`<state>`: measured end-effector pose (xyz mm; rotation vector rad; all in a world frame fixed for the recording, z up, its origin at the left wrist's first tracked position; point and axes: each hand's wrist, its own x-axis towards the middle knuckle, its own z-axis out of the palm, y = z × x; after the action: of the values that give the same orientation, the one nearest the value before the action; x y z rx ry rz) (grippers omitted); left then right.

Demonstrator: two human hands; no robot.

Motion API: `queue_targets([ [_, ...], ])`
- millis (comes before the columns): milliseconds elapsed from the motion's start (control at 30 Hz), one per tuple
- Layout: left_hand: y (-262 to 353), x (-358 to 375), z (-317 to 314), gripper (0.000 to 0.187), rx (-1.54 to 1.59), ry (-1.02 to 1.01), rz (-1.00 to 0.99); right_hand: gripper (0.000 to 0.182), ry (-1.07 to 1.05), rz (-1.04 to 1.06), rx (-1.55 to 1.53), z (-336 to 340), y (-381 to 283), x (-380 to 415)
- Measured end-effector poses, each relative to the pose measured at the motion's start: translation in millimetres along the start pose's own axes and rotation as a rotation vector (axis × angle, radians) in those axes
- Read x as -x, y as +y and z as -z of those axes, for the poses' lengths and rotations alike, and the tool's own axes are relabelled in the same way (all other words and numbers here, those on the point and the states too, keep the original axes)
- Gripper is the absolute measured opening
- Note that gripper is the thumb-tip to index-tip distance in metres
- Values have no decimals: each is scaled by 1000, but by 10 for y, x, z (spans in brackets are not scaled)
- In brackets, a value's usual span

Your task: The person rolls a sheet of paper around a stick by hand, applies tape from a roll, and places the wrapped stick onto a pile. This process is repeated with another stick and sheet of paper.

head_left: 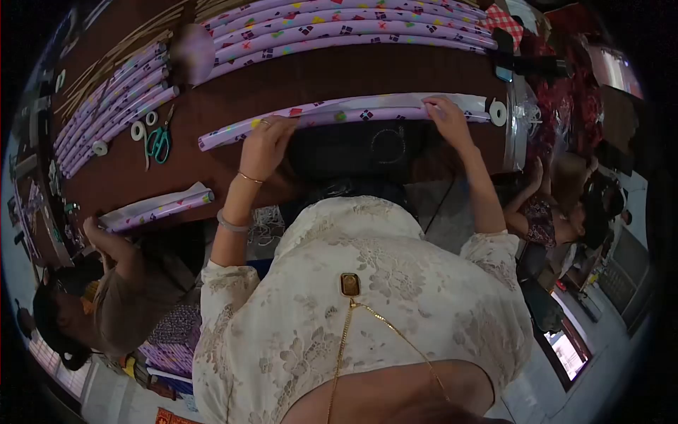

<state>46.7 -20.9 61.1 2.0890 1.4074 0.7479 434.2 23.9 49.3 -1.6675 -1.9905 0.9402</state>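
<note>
A long lilac paper roll [381, 114] with a colourful print lies across the near edge of the brown table, its white inner side showing along the top. My left hand [268, 141], with a ring and a bracelet at the wrist, pinches the roll left of its middle. Toward the right end, my right hand [446, 120] has its fingers closed on the paper's upper edge. A white tape roll [498, 113] stands at the right end of the roll.
Finished-looking lilac rolls [339, 30] line the table's [395, 74] far side, more at left. Teal scissors [159, 143] and tape rolls [137, 131] lie left. A co-worker [134, 283] handles another roll at lower left; another person [551, 212] sits right.
</note>
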Motion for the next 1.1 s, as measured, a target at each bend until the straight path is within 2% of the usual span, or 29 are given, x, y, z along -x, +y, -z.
queue_targets([
  [33, 44, -48, -62, 16, 6, -2, -10, 21, -7, 78, 35, -96, -62, -54],
  [100, 66, -94, -207, 17, 114, -84, -96, 22, -11, 69, 20, -255, -153, -114],
  [167, -38, -166, -345, 20, 111, -78, -138, 22, -10, 58, 7, -389, -157, -159],
  [233, -53, -267, -414, 23, -68, -38, -117, 22, -18, -25, -30, -421, -110, -196],
  [267, -82, -287, -441, 23, -56, -41, -129, 23, 9, 17, 27, -426, -113, -209],
  [333, -197, -314, -468, 27, -48, -89, 4, 23, 21, 19, 101, -460, -69, -233],
  [367, -324, -319, -540, 25, -75, -98, 5, 23, 22, 30, 165, -479, -44, -240],
  [500, -313, -401, -526, 24, -14, -78, 71, 20, 68, 19, 178, -490, -45, -262],
  [567, -292, -412, -523, 23, -120, -46, 48, 18, 111, 74, 143, -484, -49, -271],
  [767, -193, -429, -515, 26, -235, -82, 100, 17, 116, -106, -19, -172, 86, -122],
  [800, -194, -419, -516, 26, -235, -83, 100, 17, 144, -32, 81, -86, 231, -104],
  [867, -194, -422, -537, 27, -240, -91, 124, 17, 161, -39, 132, 98, 381, -92],
  [1100, -171, -431, -554, 26, -298, -100, 123, 20, 267, -178, 201, 433, 854, 12],
])
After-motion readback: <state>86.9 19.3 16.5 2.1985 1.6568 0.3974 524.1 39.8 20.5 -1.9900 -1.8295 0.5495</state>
